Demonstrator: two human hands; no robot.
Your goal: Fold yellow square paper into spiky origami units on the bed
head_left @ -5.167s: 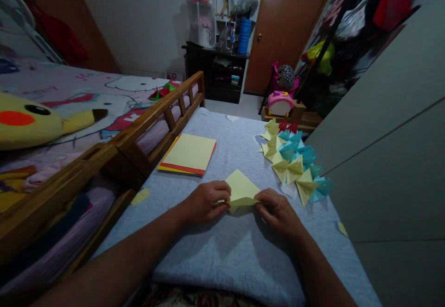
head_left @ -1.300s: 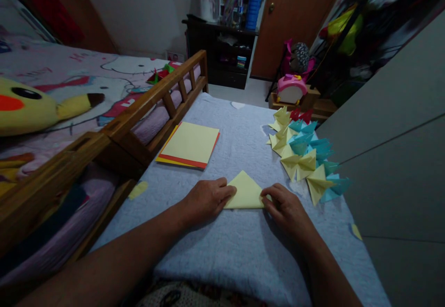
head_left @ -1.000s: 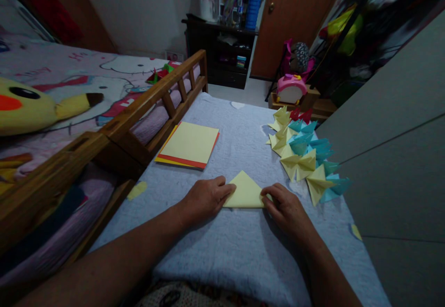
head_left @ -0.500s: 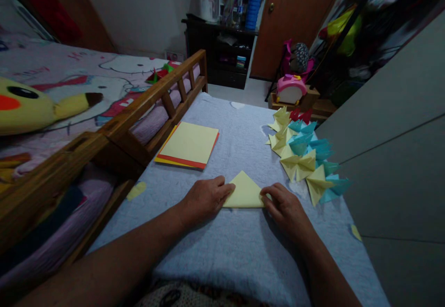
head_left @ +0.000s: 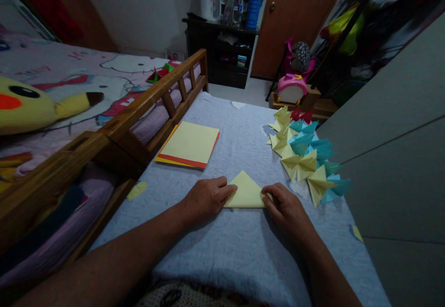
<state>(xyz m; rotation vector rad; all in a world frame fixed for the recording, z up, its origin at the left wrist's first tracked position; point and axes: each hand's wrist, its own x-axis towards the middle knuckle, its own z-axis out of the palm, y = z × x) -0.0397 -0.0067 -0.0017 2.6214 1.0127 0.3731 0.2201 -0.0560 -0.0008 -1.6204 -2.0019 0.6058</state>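
A pale yellow paper folded into a triangle lies flat on the blue-grey blanket, its tip pointing away from me. My left hand has curled fingers pressed down on the triangle's left corner. My right hand is curled the same way and pins the right corner. Both hands rest on the blanket, with the paper's base edge between them.
A stack of square sheets, yellow on top with red beneath, lies to the far left by the wooden bed rail. Several folded yellow, blue and red pieces line the right side by a grey panel. A yellow plush lies on the bed.
Five seconds ago the paper was half lifted between my fingers; now it lies flat under both hands. Over the last second the hands have hardly moved.
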